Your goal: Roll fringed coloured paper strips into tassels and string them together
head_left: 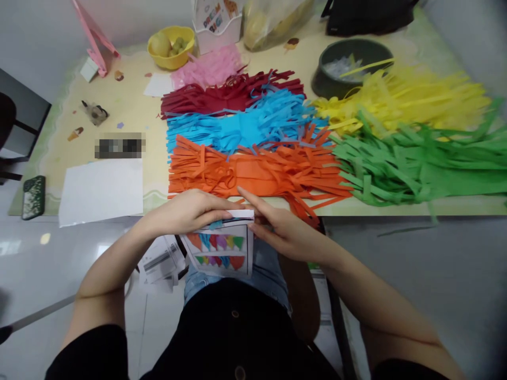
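Above my lap, at the table's front edge, I hold a folded printed paper [222, 256] with two rows of colourful tassel pictures on its front. My left hand [194, 210] lies across its upper left edge, fingers closed over the fold. At its upper right corner, my right hand [283, 229] pinches the paper, with the index finger stretched out along the top. Just beyond my hands lies a bundle of orange fringed paper [257, 174]. Behind it are blue fringed paper [237, 129], dark red fringed paper [229, 97] and pink fringed paper [212, 66].
Green fringed paper [428, 163] and yellow fringed paper [407, 100] lie right, beside a dark bowl [322, 84] of scraps. A yellow basket [170, 62] with fruit stands at the back. White paper [103, 190] and a phone [34, 198] lie left.
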The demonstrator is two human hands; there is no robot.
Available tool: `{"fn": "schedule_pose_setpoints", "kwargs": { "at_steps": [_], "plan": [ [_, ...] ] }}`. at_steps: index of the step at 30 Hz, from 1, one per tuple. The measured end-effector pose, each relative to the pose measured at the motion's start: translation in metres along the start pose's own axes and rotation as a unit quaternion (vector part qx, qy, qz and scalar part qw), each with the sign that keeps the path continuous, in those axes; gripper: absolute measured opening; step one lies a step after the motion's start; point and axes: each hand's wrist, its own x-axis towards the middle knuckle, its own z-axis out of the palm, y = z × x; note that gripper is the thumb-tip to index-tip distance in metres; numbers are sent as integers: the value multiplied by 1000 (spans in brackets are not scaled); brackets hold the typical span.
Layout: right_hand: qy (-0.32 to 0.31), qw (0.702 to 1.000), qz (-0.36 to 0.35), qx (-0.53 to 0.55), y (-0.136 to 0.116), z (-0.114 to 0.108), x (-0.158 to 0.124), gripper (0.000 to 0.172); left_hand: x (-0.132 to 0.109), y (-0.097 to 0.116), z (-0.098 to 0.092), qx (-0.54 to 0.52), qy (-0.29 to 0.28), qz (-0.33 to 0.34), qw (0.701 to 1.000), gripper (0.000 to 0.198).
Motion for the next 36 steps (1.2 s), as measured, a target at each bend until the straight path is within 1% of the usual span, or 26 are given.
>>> {"fn": "schedule_pose_setpoints", "kwargs": {
  "at_steps": [2,4,7,9,10,12,15,17,19,20,21,22,23,24,25,26,27,29,31,33,36],
  "plan": [
    [-8,1000,-5,-7,0,-1,0,65,0,0,1,1,3,2,1000,35],
    [-11,1000,-5,-3,0,-2,0,62,1,0,2,10,26,-8,1000,32],
    [8,999,11,36,-1,0,1,60,4,0,5,7,76,-41,996,27],
    [27,996,34,75,-3,2,3,58,6,0,5,-10,86,-53,995,23],
    [37,994,49,88,-4,2,4,54,8,1,5,-19,85,-54,995,22],
    [46,991,82,95,-6,1,8,40,9,2,2,-30,78,-55,995,21],
    [40,988,109,99,-7,-3,14,19,4,4,-6,-39,50,-48,997,24],
    [35,987,115,108,-6,-6,16,15,-3,3,-10,-45,16,-30,998,28],
    [25,988,114,103,-5,-7,17,18,-11,0,-9,-40,9,-25,999,33],
    [23,990,108,89,-5,-7,16,21,-14,-2,-6,-33,26,-35,998,33],
    [34,993,94,63,-4,-7,15,23,-16,-4,-2,-26,58,-53,997,32],
    [69,995,71,23,-5,-7,14,24,-18,-5,4,-19,101,-73,992,30],
    [124,991,42,-30,-6,-7,13,22,-18,-6,10,-16,146,-92,985,29],
    [188,978,8,-92,-7,-7,12,17,-19,-7,16,-19,188,-107,976,28],
    [243,957,-26,-154,-9,-7,12,11,-18,-7,21,-27,222,-117,968,27],
    [277,936,-56,-211,-11,-8,12,5,-18,-7,26,-38,245,-121,961,27],
    [283,920,-78,-259,-13,-8,12,6,-17,-7,29,-49,259,-121,957,27],
    [241,907,-98,-330,-16,-6,15,12,-15,-8,32,-67,271,-117,953,26],
    [198,899,-100,-377,-18,-2,20,18,-14,-11,33,-71,276,-107,953,26],
    [179,895,-100,-395,-20,4,26,24,-12,-15,33,-71,274,-97,954,29],
    [153,905,-108,-383,-24,14,32,26,-10,-18,33,-71,268,-91,957,33]
  ]
}}
